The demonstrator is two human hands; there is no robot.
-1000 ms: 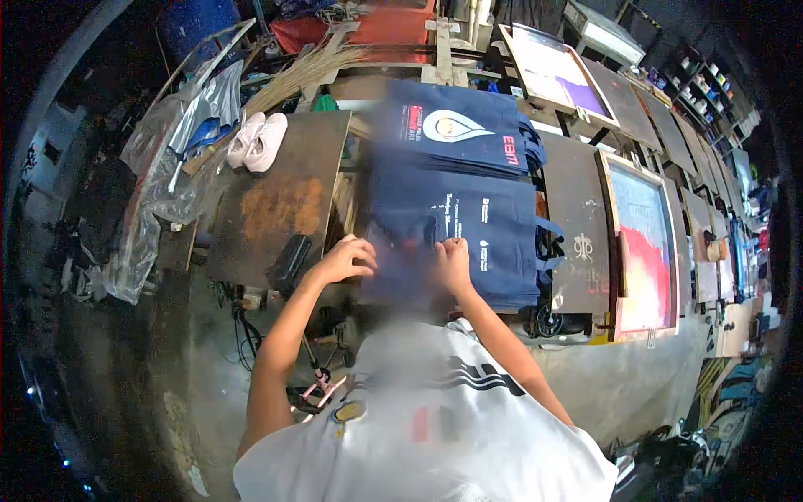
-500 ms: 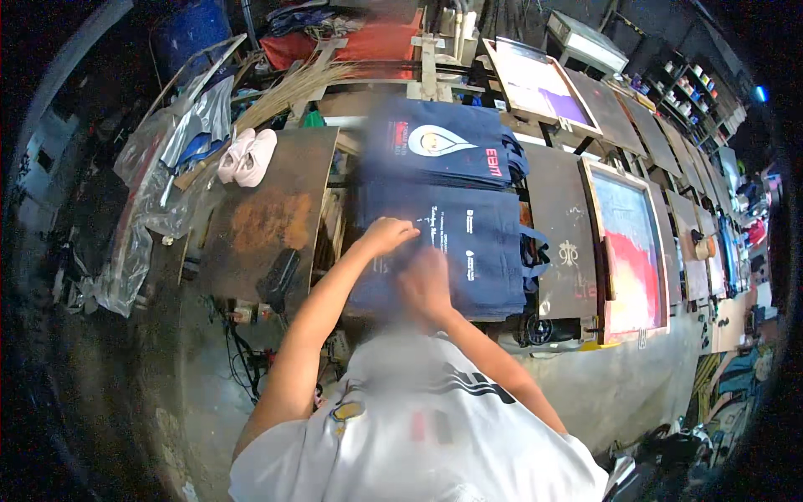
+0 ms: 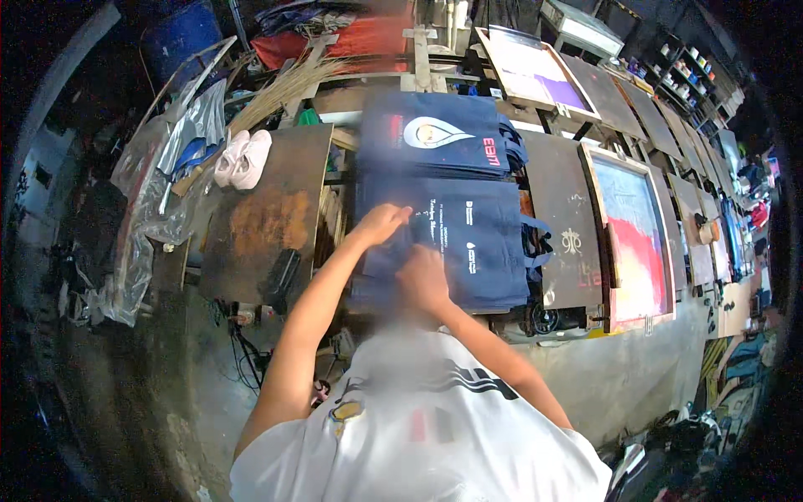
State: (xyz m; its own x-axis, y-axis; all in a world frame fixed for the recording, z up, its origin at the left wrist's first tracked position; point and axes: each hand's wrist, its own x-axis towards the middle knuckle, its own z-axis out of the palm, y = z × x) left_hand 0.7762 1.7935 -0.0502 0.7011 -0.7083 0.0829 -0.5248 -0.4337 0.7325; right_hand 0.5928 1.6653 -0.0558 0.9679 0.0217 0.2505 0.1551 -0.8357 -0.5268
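Observation:
Two stacks of navy-blue fabric tote bags lie on the table before me. The near stack (image 3: 489,272) shows small white print on its top bag, and its handles stick out to the right. Behind it, the far stack (image 3: 452,159) bears a white drop-shaped print and red lettering. Over the left part of the near stack is my left hand (image 3: 381,225), its fingers drawn together toward the right. Closer to my body, my right hand (image 3: 425,280) is curled over the same bags, partly blurred. Whatever either hand pinches is hidden.
Pale pink shoes (image 3: 242,159) and a dark object (image 3: 281,276) sit on a brown-stained board (image 3: 259,222) at left. Clear plastic sheeting (image 3: 125,276) hangs further left. On the right, printing screen frames (image 3: 615,299) rest among dark boards (image 3: 565,197). A shelf with bottles (image 3: 686,75) stands far right.
The view has shifted slightly. My right hand is less blurred than before and remains low over the near stack. My left hand stays near the same spot on the bags.

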